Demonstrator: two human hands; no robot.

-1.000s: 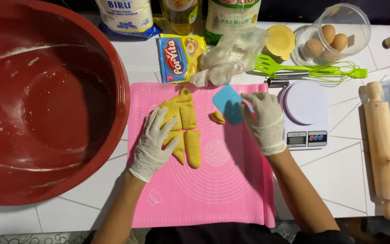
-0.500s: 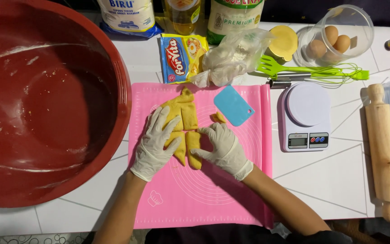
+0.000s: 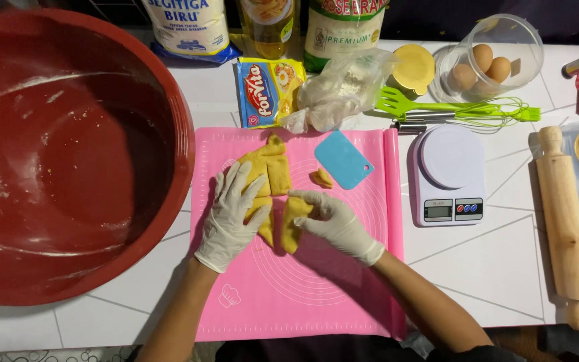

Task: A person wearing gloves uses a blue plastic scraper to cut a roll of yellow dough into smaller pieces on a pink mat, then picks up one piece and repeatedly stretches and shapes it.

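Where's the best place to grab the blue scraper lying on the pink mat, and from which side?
Probably take the blue scraper by its far-right corner, where a small hole marks the handle end. It lies flat and tilted on the pink mat, clear of the dough and both hands, so come from above right and pinch that edge.

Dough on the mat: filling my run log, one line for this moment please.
left hand: flat on dough | right hand: gripping dough piece | scraper: lying free

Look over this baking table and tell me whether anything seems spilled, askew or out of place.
Little stands out. A small scrap of yellow dough lies apart from the main cut yellow dough on the pink silicone mat, beside the blue plastic scraper. The big red bowl carries white floury smears inside.
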